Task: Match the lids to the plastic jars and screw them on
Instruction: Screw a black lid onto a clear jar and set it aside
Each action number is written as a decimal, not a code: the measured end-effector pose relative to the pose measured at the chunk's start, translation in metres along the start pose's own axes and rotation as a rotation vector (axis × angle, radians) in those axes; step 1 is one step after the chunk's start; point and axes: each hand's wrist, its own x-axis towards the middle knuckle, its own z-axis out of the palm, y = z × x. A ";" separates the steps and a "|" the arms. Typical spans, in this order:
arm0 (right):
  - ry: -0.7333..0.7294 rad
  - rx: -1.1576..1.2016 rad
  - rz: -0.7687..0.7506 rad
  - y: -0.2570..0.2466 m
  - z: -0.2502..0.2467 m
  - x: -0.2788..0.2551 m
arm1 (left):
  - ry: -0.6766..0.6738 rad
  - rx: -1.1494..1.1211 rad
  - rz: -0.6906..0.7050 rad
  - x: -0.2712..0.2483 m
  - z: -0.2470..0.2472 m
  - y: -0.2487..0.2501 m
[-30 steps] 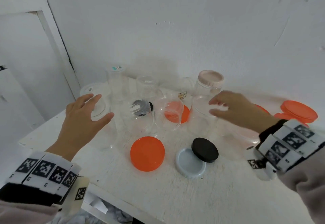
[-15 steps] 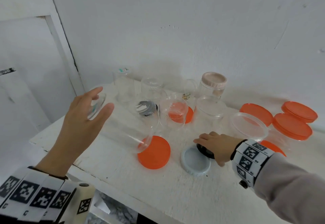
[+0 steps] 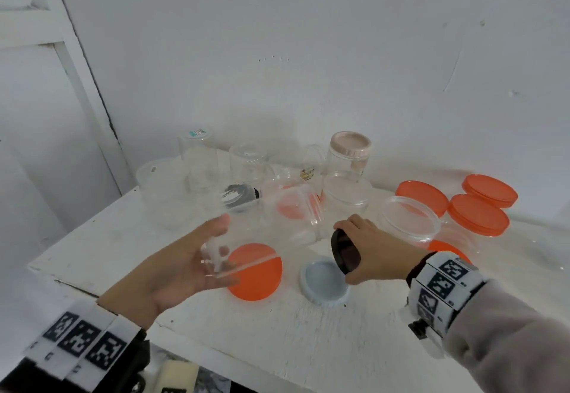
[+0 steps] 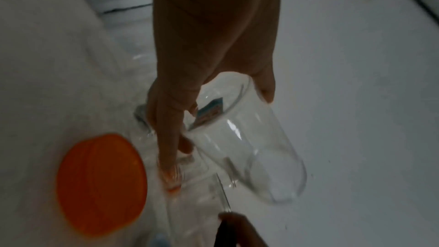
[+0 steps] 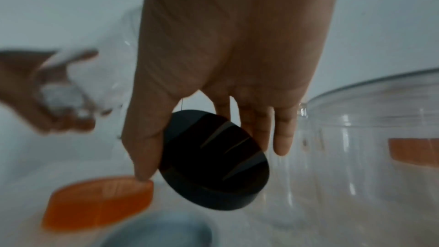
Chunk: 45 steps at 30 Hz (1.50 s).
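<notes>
Head view shows the left hand [image 3: 182, 266] palm up, fingers curled round the base of a clear jar [image 3: 256, 238] held tilted on its side above the worktop [image 3: 277, 331]. Opposite its mouth, the right hand [image 3: 376, 247] pinches a black lid [image 3: 345, 252] on edge between thumb and fingers. Below them lie an orange lid [image 3: 256, 272] and a grey lid [image 3: 324, 280]; more jars crowd behind.

Grey sleeves [image 3: 509, 346], black-and-white marker wristbands [image 3: 444, 287]
</notes>
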 end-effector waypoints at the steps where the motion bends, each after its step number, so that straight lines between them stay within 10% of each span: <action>1: 0.033 0.086 0.019 0.000 -0.006 -0.007 | -0.028 -0.051 -0.041 0.003 0.003 -0.004; 10: 0.261 0.605 0.077 0.015 -0.056 -0.071 | -0.275 -0.055 -0.097 0.020 0.046 -0.028; 16: 0.279 0.688 0.147 0.029 -0.066 -0.101 | -0.418 0.546 -0.068 0.029 0.090 -0.041; 32: 0.104 0.378 0.159 0.029 -0.077 -0.131 | -0.493 1.208 0.225 0.061 0.181 -0.096; 45: -0.040 0.140 0.124 0.018 -0.070 -0.106 | -0.564 1.040 0.324 0.067 0.182 -0.096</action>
